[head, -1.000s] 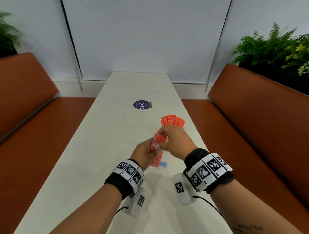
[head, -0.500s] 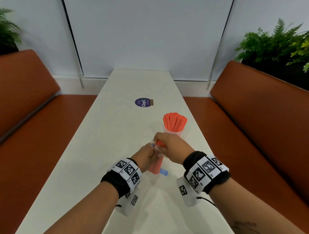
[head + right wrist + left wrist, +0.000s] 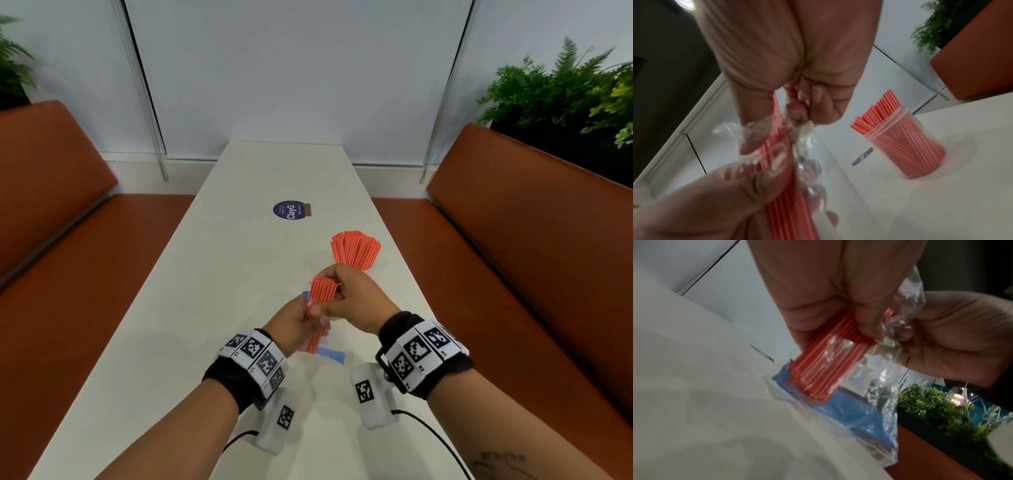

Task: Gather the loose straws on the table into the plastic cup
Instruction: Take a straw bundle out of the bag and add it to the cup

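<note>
- A long white table (image 3: 212, 308) runs between 2 orange benches (image 3: 534, 240), with green plants (image 3: 561, 92) behind the right one.
- A clear plastic cup (image 3: 906, 146) stands upright on the table beyond the hands, packed with red straws (image 3: 356, 250) that fan out above its rim.
- A clear bag (image 3: 869, 402) with a blue strip has its lower end on the table, and a bundle of straws (image 3: 320, 298) sticks out of its top.
- The left hand (image 3: 294, 325) is clenched around the bag and bundle.
- The right hand (image 3: 356, 298) pinches the crumpled bag top beside the bundle.
- A round purple sticker (image 3: 289, 210) lies farther up the table.
</note>
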The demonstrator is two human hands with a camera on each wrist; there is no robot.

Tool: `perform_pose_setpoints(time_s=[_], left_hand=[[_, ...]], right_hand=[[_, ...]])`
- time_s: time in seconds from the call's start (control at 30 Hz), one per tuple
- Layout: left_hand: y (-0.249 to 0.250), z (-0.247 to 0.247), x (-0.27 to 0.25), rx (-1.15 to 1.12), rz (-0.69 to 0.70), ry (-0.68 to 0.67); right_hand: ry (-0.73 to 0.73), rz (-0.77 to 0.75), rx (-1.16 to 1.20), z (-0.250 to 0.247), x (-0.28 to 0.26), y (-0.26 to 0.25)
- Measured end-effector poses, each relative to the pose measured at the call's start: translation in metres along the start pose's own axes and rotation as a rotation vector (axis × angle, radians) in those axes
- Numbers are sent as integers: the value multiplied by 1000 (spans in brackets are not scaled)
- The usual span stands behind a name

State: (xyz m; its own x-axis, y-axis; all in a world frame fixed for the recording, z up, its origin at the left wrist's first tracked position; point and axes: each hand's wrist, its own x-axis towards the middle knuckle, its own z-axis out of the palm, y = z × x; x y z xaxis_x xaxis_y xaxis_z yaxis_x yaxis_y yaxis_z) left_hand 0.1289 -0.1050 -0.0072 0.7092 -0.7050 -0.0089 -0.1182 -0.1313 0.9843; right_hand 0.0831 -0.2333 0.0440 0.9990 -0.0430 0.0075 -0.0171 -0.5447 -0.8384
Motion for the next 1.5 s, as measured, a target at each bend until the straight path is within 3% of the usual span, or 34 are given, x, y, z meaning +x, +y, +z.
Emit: perform_pose_setpoints(time_s=[0.23,0.43,0.53,0.6,0.8,1.0,1.13,1.33,1.5], left_hand=[[4,0,5,16,42,7],[8,6,11,196,60,138],[9,1,11,214,59,46],[4,-6,10,152,5,-20],[-7,-14,8,-25,-105,-23],[-14,-11,3,-38,-166,10],[-21,-13,6,-6,-270,57],[-25,-10,10,225,-455,152],[-29,-7,12,599,-547,78]], right_hand=[[99,-88,119,17,-2,2],[158,-94,22,30,3,2],[170,-88,62,27,3,-1],[176,-57,134,25,5,1],[290,81,308,20,10,9],[303,168,533,9,14,1],[338,191,552,0,19,-4],[420,197,604,-18,29,-2],[494,159,558,-26,37,5]])
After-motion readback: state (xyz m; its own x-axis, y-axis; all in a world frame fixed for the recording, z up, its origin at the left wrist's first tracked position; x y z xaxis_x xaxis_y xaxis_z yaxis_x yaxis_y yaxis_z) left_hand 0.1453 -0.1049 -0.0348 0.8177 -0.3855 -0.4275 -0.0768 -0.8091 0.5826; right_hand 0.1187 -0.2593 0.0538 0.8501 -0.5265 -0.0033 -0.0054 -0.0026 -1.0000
